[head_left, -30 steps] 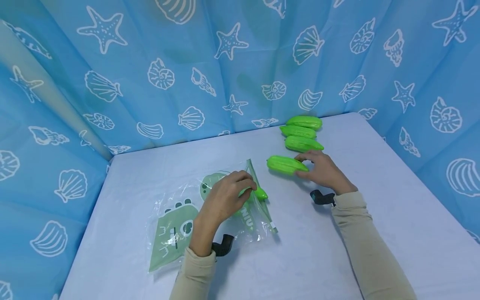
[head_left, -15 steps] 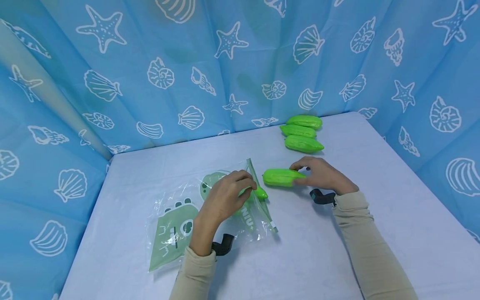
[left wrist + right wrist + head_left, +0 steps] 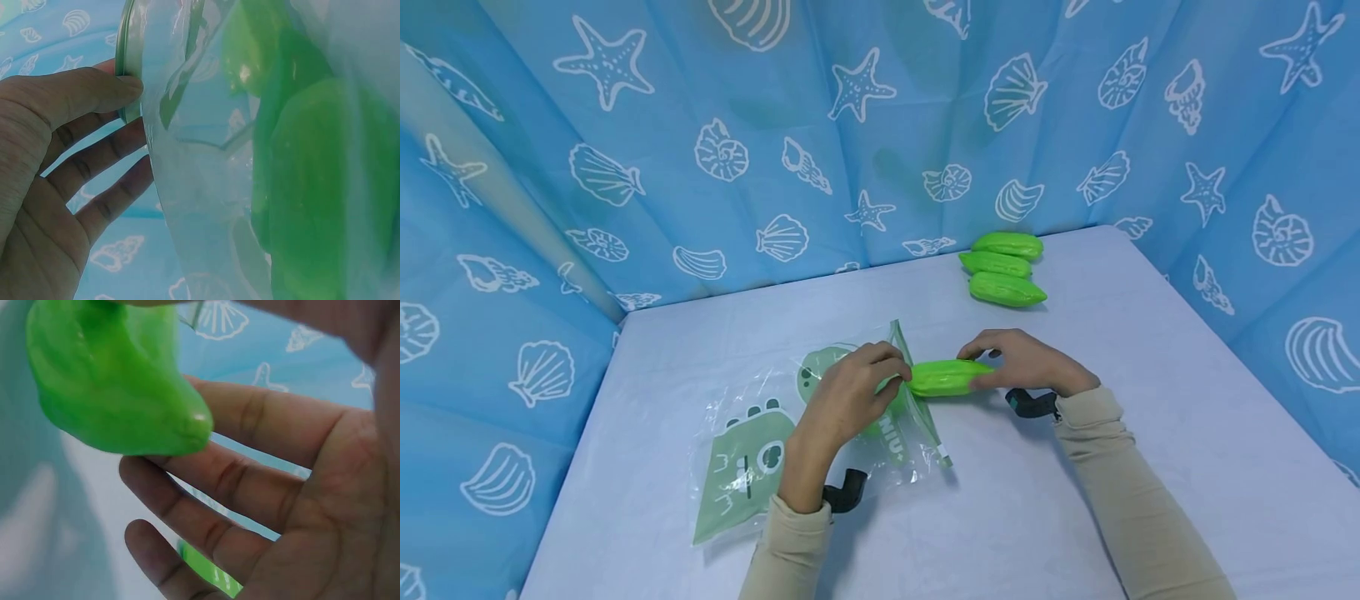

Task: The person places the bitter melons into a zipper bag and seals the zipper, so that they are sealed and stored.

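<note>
The bag [image 3: 790, 437] is our landmark: a clear zip pouch with a green cartoon print, lying flat on the table [image 3: 1150, 417], its mouth turned to the right. At that mouth our left hand [image 3: 850, 396] pinches the upper lip, thumb against the green zip strip in the left wrist view, and holds it lifted. Something green already shows through the film beside the mouth. Just right of the mouth comes the green toy gourd [image 3: 946, 377], its blunt end touching the opening, its pointed end in our right hand [image 3: 1026, 367], whose thumb and fingers curl round it. Far right of the bag and well behind it, three more gourds [image 3: 1003, 267] lie side by side near the shell-printed blue curtain [image 3: 880, 125].

We judge the gourd light, smooth and glossy, likely slippery, best held round its tapered end as now. The bag looks thin and limp; its stiff zip edge is the sensible grip.
</note>
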A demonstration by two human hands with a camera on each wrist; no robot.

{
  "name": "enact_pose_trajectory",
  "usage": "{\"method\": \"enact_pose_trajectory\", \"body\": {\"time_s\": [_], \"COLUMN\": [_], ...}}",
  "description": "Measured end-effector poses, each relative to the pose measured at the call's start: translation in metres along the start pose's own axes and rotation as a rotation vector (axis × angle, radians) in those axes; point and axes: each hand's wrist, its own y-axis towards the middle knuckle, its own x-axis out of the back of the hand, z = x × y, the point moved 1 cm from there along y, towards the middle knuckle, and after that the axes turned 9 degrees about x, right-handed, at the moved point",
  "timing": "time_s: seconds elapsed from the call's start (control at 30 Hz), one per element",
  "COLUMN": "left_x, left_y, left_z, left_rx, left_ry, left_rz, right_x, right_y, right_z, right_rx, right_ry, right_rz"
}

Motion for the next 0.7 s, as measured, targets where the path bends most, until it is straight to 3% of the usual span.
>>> {"method": "enact_pose_trajectory", "body": {"time_s": [0.7], "left_x": [0.001], "left_y": [0.000], "left_z": [0.000], "left_rx": [-0.014], "left_ry": [-0.002], "left_rz": [-0.002], "right_x": [-0.018], "right_y": [0.012], "right_z": [0.015], "right_rx": [0.053], "right_ry": [0.015], "right_rz": [0.008]}}
